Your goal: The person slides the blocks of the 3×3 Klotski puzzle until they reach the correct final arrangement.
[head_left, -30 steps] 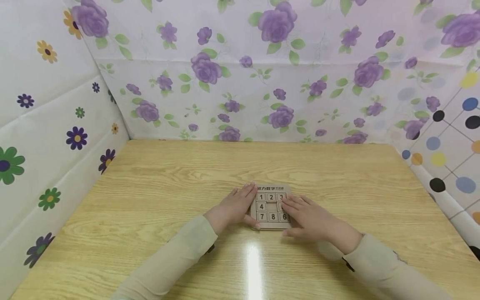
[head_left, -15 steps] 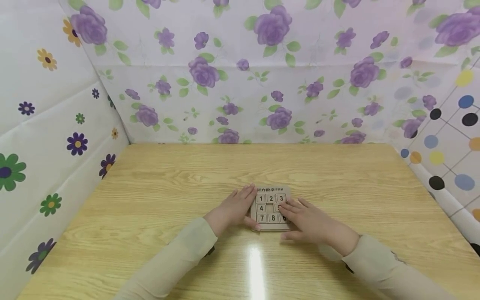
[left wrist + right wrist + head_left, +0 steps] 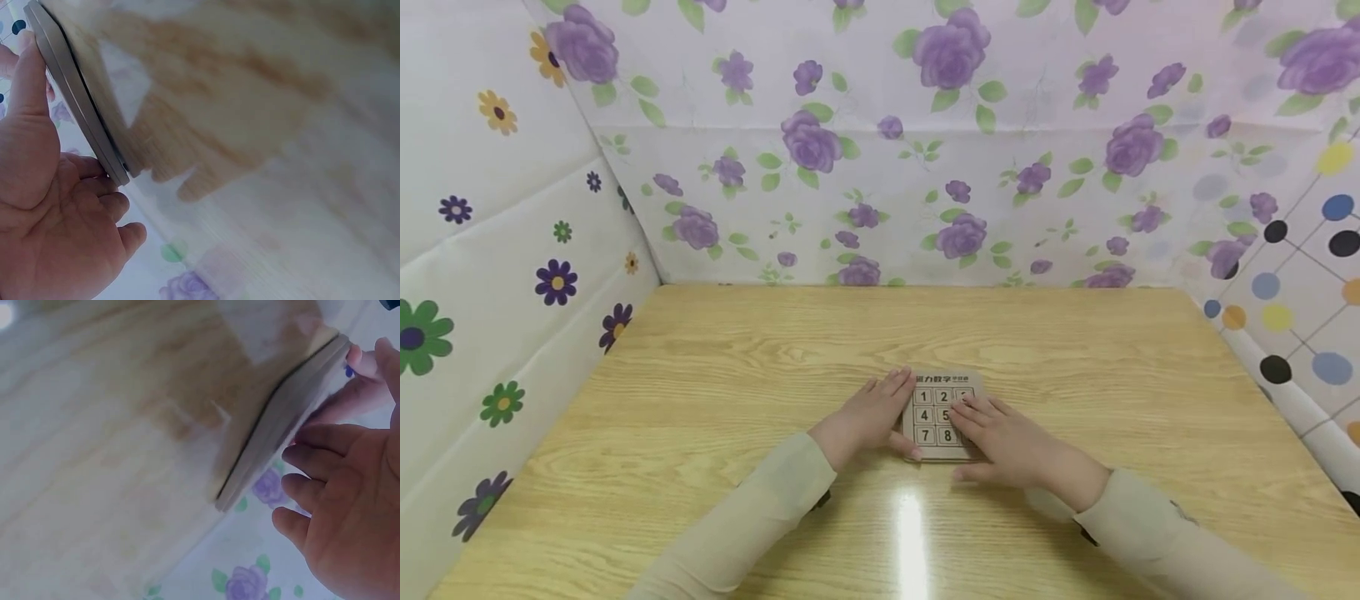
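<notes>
A number sliding puzzle [image 3: 934,452] lies flat on the table, its tiles printed with digits. My left hand [image 3: 867,418] holds its left side, fingers at the upper left and thumb at the lower left corner. In the left wrist view, thumb and fingers of the left hand [image 3: 62,212] meet the board's edge [image 3: 81,103]. My right hand [image 3: 1018,442] lies over the right side with fingers extended, fingertips on the tiles beside the 5 tile [image 3: 945,415]. It hides the 6 tile and part of the 3. The right wrist view shows the right hand [image 3: 350,494] with its fingers spread beside the board.
The wooden table [image 3: 737,350] spreads around the puzzle, with a bright reflection near its front. A floral cloth [image 3: 880,200] hangs behind it. Patterned cloths flank the table, flowers on the left [image 3: 512,250] and dots on the right.
The right hand has slid left, and the 5 tile has moved left with it into the middle gap. The left hand stays in place on the board.
</notes>
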{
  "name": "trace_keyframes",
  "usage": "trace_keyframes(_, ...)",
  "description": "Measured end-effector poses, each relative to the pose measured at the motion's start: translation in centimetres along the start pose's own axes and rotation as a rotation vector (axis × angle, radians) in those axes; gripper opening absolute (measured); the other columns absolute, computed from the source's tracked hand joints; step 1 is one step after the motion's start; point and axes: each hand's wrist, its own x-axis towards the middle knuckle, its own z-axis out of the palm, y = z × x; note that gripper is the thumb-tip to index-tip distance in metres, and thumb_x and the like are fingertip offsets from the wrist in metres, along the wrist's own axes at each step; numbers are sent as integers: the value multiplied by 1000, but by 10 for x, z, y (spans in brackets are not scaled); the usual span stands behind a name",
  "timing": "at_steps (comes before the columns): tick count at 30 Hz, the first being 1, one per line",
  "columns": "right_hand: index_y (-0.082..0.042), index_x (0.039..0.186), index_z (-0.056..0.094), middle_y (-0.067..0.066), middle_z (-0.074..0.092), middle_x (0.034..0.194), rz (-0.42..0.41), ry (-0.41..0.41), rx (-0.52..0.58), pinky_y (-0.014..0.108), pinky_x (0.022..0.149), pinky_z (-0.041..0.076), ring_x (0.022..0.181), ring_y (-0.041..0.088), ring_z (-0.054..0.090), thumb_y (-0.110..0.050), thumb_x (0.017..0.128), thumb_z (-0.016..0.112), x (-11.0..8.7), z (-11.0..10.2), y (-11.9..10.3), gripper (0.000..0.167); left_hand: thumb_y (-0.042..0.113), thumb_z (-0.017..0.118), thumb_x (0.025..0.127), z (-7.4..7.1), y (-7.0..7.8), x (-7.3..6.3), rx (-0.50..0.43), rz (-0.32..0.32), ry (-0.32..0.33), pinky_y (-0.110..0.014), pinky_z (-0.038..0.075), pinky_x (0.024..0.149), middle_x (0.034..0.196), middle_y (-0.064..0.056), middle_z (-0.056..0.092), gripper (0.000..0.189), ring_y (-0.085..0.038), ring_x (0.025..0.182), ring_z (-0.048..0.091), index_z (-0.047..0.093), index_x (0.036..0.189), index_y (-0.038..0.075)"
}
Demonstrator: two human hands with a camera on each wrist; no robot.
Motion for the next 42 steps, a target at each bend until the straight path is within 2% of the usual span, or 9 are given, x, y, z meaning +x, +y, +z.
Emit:
trace_keyframes(5,3,142,40,19,37,149,-6,11,-17,56,115,21,139,38,30,-50,90,56,-13,-5,0,76,63,68,70,-1,0,0,2,8,0,-45,12,120,160,-10,7,114,-25,148,8,15,152,4)
trace_keyframes(10,4,140,42,19,40,147,-34,-13,-12,56,114,22,139,38,32,-52,90,54,-27,-7,-7,76,61,69,71,-1,-3,-2,-17,15,0,-45,11,120,160,-11,7,114,-25,148,7,14,152,3)
trace_keyframes(16,4,138,46,18,42,146,-33,-25,-31,55,114,24,138,36,34,-53,90,53,-35,-4,-12,75,60,70,71,-1,-7,-3,-31,12,-3,-45,11,120,160,-11,5,115,-26,148,6,13,152,3)
trace_keyframes(32,5,140,42,19,38,148,27,3,-40,57,115,21,139,38,31,-54,88,55,-24,0,-2,79,58,71,72,-5,-3,1,-77,32,-18,-47,10,120,160,-10,4,113,-26,148,5,12,153,5)
trace_keyframes(42,4,140,42,18,38,149,17,15,-29,57,114,23,138,38,33,-52,89,55,-19,-1,0,77,57,73,70,-4,-6,0,-93,17,-16,-48,8,120,160,-9,6,114,-27,148,6,14,152,5)
